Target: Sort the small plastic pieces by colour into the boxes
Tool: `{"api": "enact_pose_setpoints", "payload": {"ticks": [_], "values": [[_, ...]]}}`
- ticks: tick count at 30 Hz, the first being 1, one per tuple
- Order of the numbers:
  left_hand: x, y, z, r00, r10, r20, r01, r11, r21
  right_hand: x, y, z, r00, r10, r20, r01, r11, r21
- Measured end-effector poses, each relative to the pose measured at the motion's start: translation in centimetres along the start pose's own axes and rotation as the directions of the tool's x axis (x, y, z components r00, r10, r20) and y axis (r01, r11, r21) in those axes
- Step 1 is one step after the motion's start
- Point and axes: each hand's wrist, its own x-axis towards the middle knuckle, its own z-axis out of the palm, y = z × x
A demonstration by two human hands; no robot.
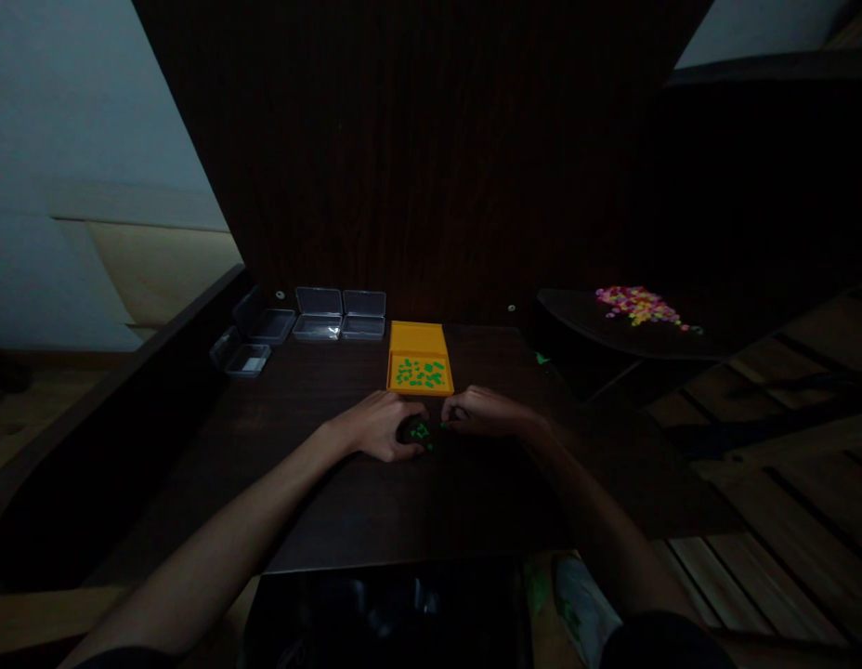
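My left hand (389, 426) rests on the dark table, thumb and fingers apart and curved around a few small green pieces (420, 431). Across from it, my right hand (483, 412) is closed, its fingertips pinched at the tabletop beside a bit of green. What exactly is between those fingertips is too small and dark to name. Just beyond both hands lies an open yellow box (417, 336), its lid tipped back. Many green pieces (421, 373) of differing shapes are spread in its tray.
Several clear plastic cases (319, 316) stand open at the back left. A pile of pink and yellow beads (640, 305) lies on a curved shelf (577, 316) at the right. A green scrap (541, 358) sits near the table's right side. A dark panel rises behind.
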Motion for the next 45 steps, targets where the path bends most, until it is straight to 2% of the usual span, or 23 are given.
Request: {"api": "enact_pose_setpoints", "payload": {"ticks": [9, 12, 17, 20, 24, 30, 45], "values": [[0.0, 0.0, 0.1, 1.0, -0.003, 0.005, 0.003, 0.999, -0.036, -0.1, -0.3, 0.5, 1.0, 0.005, -0.005, -0.005, 0.999, -0.044], [0.1, -0.1, 0.1, 1.0, -0.004, -0.009, 0.003, 0.999, -0.035, -0.1, -0.1, 0.3, 1.0, 0.003, -0.012, -0.003, 1.0, 0.023], [0.0, -0.2, -0.2, 1.0, -0.011, -0.015, 0.01, 0.999, -0.049, 0.5, 1.6, -1.5, 0.982, 0.046, -0.181, -0.021, 0.99, 0.139], [0.0, -0.2, -0.4, 1.0, -0.007, -0.017, 0.007, 0.999, -0.039, 1.9, 2.5, -2.9, 0.97, 0.053, -0.239, -0.031, 0.995, 0.093], [-0.1, -0.2, -0.5, 0.999, -0.024, -0.036, 0.023, 0.999, -0.024, 4.4, 2.9, -3.9, 0.974, 0.104, -0.201, -0.106, 0.994, 0.001], [-0.1, -0.4, -0.3, 0.998, -0.031, -0.049, 0.031, 0.999, -0.005, 6.9, 3.4, -3.9, 0.979, 0.133, -0.154, -0.144, 0.988, -0.06], [0.0, -0.6, -0.1, 0.998, -0.049, -0.037, 0.05, 0.998, 0.026, 7.4, 4.1, -3.7, 0.98, 0.163, -0.118, -0.175, 0.979, -0.108]]}}
